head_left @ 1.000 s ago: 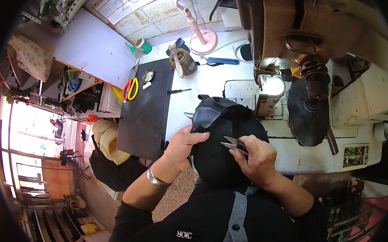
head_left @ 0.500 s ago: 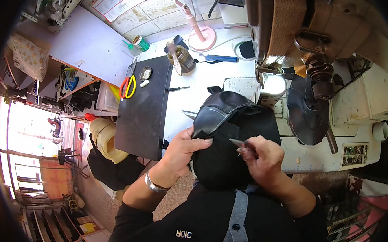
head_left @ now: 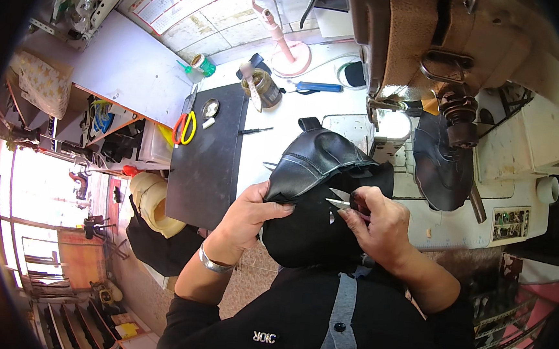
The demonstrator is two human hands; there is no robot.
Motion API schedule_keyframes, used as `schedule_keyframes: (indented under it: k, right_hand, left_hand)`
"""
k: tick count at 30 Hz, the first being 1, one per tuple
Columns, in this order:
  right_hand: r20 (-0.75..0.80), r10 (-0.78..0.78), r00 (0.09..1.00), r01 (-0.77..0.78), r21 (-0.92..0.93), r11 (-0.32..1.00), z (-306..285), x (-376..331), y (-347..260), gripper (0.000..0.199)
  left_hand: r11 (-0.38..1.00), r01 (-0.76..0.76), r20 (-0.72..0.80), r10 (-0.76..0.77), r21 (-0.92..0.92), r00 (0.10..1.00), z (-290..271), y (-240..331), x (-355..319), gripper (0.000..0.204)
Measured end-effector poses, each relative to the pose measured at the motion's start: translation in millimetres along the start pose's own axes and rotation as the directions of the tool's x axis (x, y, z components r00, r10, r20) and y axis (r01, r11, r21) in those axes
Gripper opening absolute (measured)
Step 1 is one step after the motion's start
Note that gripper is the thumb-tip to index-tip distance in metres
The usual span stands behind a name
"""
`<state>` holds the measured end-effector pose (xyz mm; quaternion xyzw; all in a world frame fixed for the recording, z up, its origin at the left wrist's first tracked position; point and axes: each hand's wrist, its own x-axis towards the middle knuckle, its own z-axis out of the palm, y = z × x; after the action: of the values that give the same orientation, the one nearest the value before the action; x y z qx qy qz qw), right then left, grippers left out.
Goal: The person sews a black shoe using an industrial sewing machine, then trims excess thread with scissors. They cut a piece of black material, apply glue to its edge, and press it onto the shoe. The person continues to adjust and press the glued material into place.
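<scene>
My left hand (head_left: 241, 216) grips the left edge of a soft black leather piece (head_left: 303, 166), thumb on top. The piece has a loop tab at its far end and a seam across it. Black fabric (head_left: 304, 238) spreads below it, close to my body. In my right hand (head_left: 380, 224) is a pair of small thread snips (head_left: 338, 201), with the two pointed blades apart over the fabric. Their handles are mostly hidden by my fingers. A small bright sliver shows just below the blades; I cannot make out what it is.
A sewing machine (head_left: 451, 31) looms at the right, with a black shoe (head_left: 442, 163) beside it. Left of the work lies a black board (head_left: 206, 163) with red-yellow scissors (head_left: 184, 129). Behind stand a jar with a brush (head_left: 269, 93), a blue-handled tool (head_left: 318, 86) and a pink lamp stand (head_left: 293, 59).
The leather piece and my left hand have shifted slightly left and been turned, showing more leather. The snips' blades, close together before, now stand visibly apart.
</scene>
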<state>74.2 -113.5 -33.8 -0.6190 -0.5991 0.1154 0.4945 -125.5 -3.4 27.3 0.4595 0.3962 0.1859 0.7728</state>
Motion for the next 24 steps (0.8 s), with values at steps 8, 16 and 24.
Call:
schedule_keyframes:
  k: [8, 16, 24]
  right_hand:
    - [-0.011, -0.208, 0.978, 0.208, -0.015, 0.978, 5, -3, 3, 0.024]
    - [-0.243, 0.061, 0.968, -0.067, -0.016, 0.998, -2, -40, 59, 0.031]
    - [-0.108, 0.233, 0.966, -0.257, -0.411, 0.875, -11, -62, 111, 0.035]
  left_hand:
    - [0.999, 0.023, -0.021, -0.024, -0.038, 0.999, -13, -7, -1, 0.036]
    - [0.984, -0.076, -0.077, 0.089, 0.161, 0.993, -39, -7, -12, 0.035]
    - [0.931, -0.324, -0.232, 0.282, -0.168, 0.931, -70, -42, -33, 0.028]
